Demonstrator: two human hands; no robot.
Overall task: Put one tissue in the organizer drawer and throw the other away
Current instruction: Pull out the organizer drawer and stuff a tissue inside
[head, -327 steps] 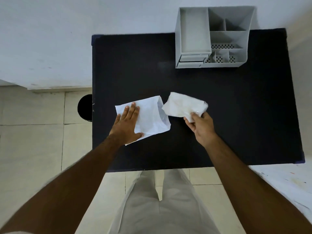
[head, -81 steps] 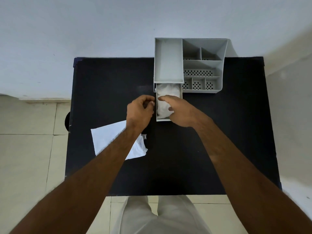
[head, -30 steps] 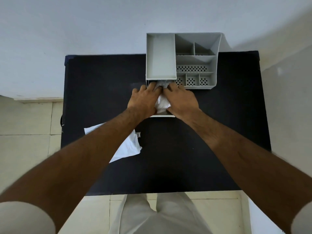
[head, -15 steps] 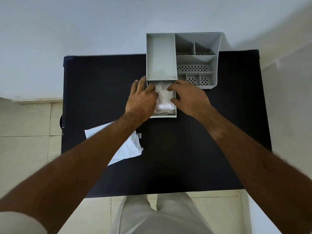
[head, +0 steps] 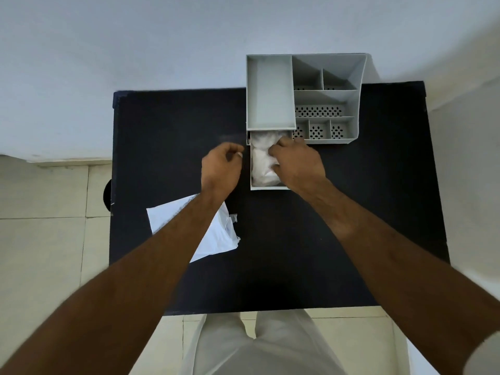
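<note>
Single view on my feed: head-worn wide-angle, looking steeply down, nearly overhead. Black table (head: pixel 351 239) fills centre frame; grey organizer (head: pixel 270 90) at far edge against wall. Both forearms enter from bottom corners, wearer's legs at bottom edge, tiled floor left. Edges bowed by lens. No second view to compare.

- No legible text, labels, brands, numbers or signs observed.
- Checked: grey organizer (head: pixel 305 98), its drawer (head: pixel 267 186), both tissues, black counter (head: pixel 311 239). All plain.
</note>
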